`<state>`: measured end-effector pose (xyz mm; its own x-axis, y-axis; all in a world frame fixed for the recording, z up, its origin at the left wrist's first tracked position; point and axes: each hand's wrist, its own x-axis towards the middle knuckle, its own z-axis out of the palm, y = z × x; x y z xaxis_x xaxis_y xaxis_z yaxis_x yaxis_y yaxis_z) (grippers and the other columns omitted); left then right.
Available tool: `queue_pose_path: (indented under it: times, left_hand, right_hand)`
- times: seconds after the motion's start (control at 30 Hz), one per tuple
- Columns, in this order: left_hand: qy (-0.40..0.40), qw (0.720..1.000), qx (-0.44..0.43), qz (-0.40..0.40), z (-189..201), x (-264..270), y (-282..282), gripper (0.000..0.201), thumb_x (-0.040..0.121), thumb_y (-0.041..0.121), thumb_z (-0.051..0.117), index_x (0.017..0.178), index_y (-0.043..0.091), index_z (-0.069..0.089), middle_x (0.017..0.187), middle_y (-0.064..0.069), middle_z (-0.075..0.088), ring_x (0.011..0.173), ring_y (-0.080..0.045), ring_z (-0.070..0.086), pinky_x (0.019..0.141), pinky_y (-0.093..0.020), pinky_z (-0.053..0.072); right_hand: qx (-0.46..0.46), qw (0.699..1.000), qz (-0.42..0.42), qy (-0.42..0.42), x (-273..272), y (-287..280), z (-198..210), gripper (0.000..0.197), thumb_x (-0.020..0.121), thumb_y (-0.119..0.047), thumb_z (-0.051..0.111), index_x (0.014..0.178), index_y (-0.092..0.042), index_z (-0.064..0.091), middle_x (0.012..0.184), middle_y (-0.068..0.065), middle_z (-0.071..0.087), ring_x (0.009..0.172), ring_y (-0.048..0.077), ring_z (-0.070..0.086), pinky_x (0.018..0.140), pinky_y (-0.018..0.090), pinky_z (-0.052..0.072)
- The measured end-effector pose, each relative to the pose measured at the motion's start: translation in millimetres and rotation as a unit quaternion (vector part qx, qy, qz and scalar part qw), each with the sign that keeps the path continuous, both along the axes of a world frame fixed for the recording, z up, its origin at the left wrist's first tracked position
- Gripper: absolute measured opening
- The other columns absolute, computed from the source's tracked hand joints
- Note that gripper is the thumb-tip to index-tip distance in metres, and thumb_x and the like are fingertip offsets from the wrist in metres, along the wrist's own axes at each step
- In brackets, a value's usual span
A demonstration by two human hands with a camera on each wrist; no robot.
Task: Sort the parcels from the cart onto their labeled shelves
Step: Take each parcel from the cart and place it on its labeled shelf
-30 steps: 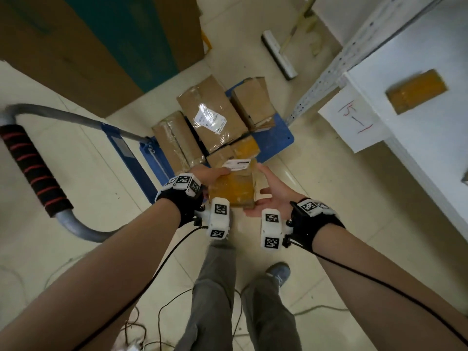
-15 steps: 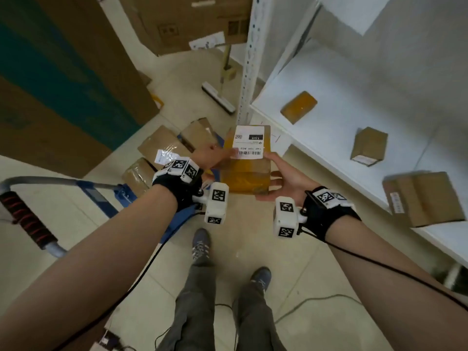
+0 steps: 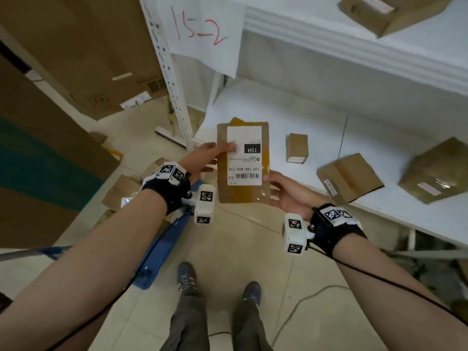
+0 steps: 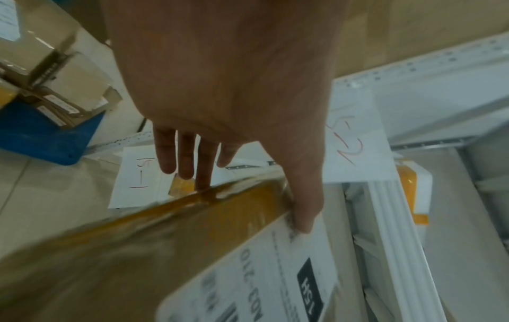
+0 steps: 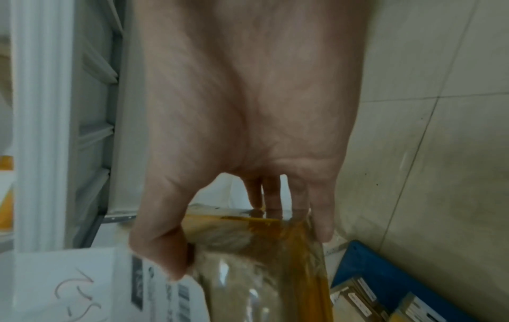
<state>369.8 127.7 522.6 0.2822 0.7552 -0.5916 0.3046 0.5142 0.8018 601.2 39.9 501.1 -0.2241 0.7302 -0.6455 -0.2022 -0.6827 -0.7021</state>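
Note:
Both hands hold a flat brown parcel (image 3: pixel 243 183) wrapped in yellow tape, label side up; the white label (image 3: pixel 244 155) reads 15H. My left hand (image 3: pixel 202 158) grips its left edge, thumb on the label, fingers underneath. My right hand (image 3: pixel 281 191) grips the lower right corner the same way. In the left wrist view the thumb (image 4: pixel 304 209) presses the parcel (image 4: pixel 165 250). In the right wrist view the thumb (image 5: pixel 162 246) pinches the parcel (image 5: pixel 261 272). The parcel hovers in front of the white shelf (image 3: pixel 253 107). A paper sign "15-2" (image 3: pixel 202 29) hangs from the shelf above.
Three cardboard boxes (image 3: pixel 297 147), (image 3: pixel 350 178), (image 3: pixel 435 171) lie on the lower shelf; another box (image 3: pixel 387 11) sits on the upper shelf. The blue cart (image 3: pixel 164 247) with more parcels (image 3: pixel 121 191) is at lower left. A perforated shelf post (image 3: pixel 169 77) stands left of the parcel.
The parcel has been lifted off the cart and brought up level with the shelf, label now facing up. My view has swung from the cart to the shelves.

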Motion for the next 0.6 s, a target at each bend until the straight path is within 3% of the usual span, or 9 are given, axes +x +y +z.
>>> queue_pose_path:
  times: [0.1,0.17,0.27,0.33,0.43,0.6]
  left_hand:
    - [-0.026,0.998,-0.011,-0.058,8,20,-3,0.053,0.086,0.029,0.075,0.134,0.019,0.053,0.115,-0.003,0.073,0.106,-0.020,0.068,0.090,-0.032,0.055]
    - [-0.015,0.996,0.010,-0.092,15,36,-9,0.064,0.082,0.014,0.079,0.137,0.018,0.046,0.113,-0.005,0.071,0.101,-0.018,0.070,0.081,-0.027,0.058]
    - [0.057,0.979,0.095,-0.169,14,56,-15,0.088,0.071,0.014,0.088,0.143,0.015,0.037,0.120,-0.004,0.062,0.111,-0.020,0.061,0.096,-0.037,0.054]
    - [0.084,0.961,0.149,-0.216,11,66,-19,0.102,0.063,0.013,0.093,0.145,0.013,0.031,0.129,-0.004,0.053,0.120,-0.022,0.053,0.101,-0.040,0.050]
    - [0.074,0.946,0.202,-0.244,9,76,-25,0.112,0.056,0.009,0.095,0.145,0.013,0.027,0.135,-0.005,0.046,0.127,-0.023,0.048,0.103,-0.047,0.049]
    - [0.083,0.909,0.289,-0.290,11,88,-30,0.112,0.054,0.014,0.092,0.145,0.016,0.027,0.141,-0.003,0.041,0.135,-0.019,0.041,0.109,-0.047,0.045]
  right_hand:
    - [0.010,1.000,0.011,-0.005,24,-14,0,0.038,0.091,-0.013,0.064,0.128,-0.024,0.062,0.125,0.002,0.070,0.123,0.026,0.057,0.115,0.052,0.037]
    - [0.012,1.000,0.018,0.003,38,-25,2,0.048,0.089,-0.027,0.069,0.135,-0.029,0.058,0.138,-0.002,0.063,0.136,0.029,0.046,0.116,0.058,0.032]
    - [0.011,0.998,-0.050,0.048,54,-38,11,0.053,0.087,-0.054,0.062,0.135,-0.032,0.058,0.136,-0.011,0.062,0.136,0.028,0.042,0.114,0.060,0.028]
    - [0.013,0.991,-0.108,0.072,62,-43,20,0.055,0.089,-0.061,0.054,0.135,-0.032,0.060,0.138,-0.006,0.062,0.135,0.030,0.047,0.112,0.064,0.030]
    - [0.027,0.986,-0.143,0.086,70,-46,33,0.053,0.091,-0.063,0.052,0.134,-0.034,0.061,0.142,0.001,0.060,0.133,0.033,0.052,0.108,0.070,0.035]
    - [0.038,0.987,-0.151,0.031,75,-49,45,0.041,0.097,-0.054,0.055,0.128,-0.028,0.062,0.130,0.006,0.064,0.124,0.033,0.059,0.104,0.066,0.045]
